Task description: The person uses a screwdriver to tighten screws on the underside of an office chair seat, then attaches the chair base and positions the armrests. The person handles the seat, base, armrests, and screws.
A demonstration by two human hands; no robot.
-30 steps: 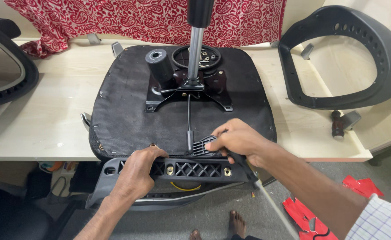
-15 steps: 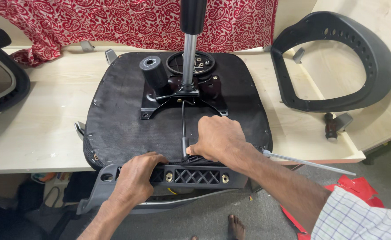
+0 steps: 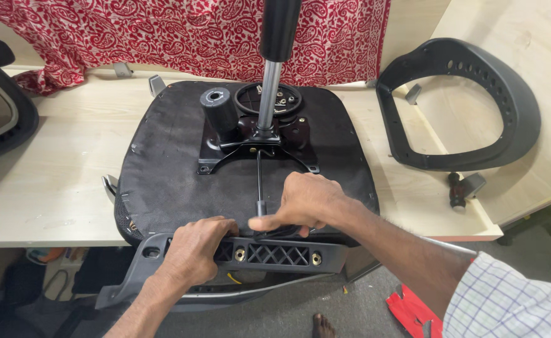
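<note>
Upturned black chair seat (image 3: 169,169) lies bottom-up on the pale wooden table (image 3: 50,188), its near edge overhanging the table's front. Grey plastic bracket (image 3: 275,253) with a lattice middle and two bolt heads sits against the seat's near edge. Left hand (image 3: 194,250) is curled closed over the bracket's left part, fingers wrapped on its top edge. Right hand (image 3: 303,203) rests on the seat just behind the bracket, fingers pinched narrow around a small dark tool (image 3: 274,231); exact grip is partly hidden, tool kind can't be told. Thin lever rod (image 3: 259,178) runs from the seat's middle toward the right hand. Metal mechanism plate (image 3: 256,144) is at the seat's centre, gas cylinder (image 3: 274,56) standing upright out of it. Black curved backrest frame (image 3: 469,100) lies right of the seat, apart from it. Red patterned cloth (image 3: 162,37) hangs behind the seat. Another dark curved part (image 3: 3,119) is left of the seat.
</note>
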